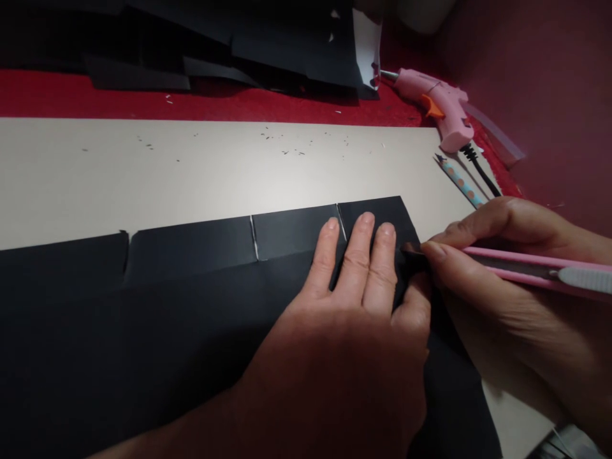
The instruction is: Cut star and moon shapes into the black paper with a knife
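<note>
A large sheet of black card [191, 299] lies across the pale board, with several short slits along its far edge and a crease running below them. My left hand [354, 331] presses flat on the card near its right end, fingers spread. In my right hand [507, 299] is a pink utility knife [535, 268] with a grey slider, held close to the blade. The blade's tip touches or nearly touches the card by the right edge, just beside my left fingers; shadow hides the exact contact.
A pink glue gun [435, 102] with an orange trigger rests at the back right, its black cord trailing down. Near it lies a patterned pencil [459, 178]. More black sheets [191, 38] are at the back on a red surface [43, 95]. Tiny scraps dot the pale board [215, 166].
</note>
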Action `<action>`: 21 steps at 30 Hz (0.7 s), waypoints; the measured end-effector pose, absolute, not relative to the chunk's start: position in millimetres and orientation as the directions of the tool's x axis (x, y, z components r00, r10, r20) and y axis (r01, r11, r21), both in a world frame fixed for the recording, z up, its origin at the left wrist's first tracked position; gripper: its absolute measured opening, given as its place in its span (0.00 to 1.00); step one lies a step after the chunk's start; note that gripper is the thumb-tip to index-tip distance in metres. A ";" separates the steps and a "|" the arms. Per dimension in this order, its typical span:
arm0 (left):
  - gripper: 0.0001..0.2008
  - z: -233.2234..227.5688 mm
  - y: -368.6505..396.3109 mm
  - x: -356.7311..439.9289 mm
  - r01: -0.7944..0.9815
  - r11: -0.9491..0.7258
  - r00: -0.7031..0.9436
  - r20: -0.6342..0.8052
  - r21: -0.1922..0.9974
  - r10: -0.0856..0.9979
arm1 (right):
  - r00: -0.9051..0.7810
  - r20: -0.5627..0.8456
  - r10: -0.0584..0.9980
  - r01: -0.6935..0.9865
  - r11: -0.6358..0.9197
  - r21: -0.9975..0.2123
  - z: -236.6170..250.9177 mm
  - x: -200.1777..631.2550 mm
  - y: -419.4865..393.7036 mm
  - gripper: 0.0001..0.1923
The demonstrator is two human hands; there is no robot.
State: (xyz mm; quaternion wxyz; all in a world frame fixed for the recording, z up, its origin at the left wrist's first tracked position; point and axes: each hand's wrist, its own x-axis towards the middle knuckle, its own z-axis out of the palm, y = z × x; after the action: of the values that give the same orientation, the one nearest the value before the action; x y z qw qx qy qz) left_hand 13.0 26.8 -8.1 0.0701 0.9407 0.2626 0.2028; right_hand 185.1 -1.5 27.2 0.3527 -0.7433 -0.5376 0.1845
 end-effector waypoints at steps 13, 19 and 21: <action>0.29 -8.0 26.3 11.7 0.461 -0.854 0.782 0.344 0.240 0.519 | 0.285 0.084 0.955 0.679 -0.139 -0.720 26.8 189.1 -3.0 0.09; 0.30 -7.7 26.5 12.0 0.462 -0.850 0.781 0.339 0.254 0.525 | 0.259 0.087 0.962 0.697 -0.125 -0.706 25.6 189.7 -3.9 0.09; 0.30 -8.2 27.5 13.1 0.460 -0.851 0.777 0.348 0.253 0.524 | 0.263 0.086 0.961 0.692 -0.126 -0.711 25.5 189.1 -4.1 0.09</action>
State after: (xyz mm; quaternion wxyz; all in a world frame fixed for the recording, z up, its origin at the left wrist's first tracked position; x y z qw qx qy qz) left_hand 13.1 27.5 -8.2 0.0769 0.9396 0.2620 0.2067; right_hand 189.1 -4.1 25.5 0.3310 -0.7223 -0.5723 0.2030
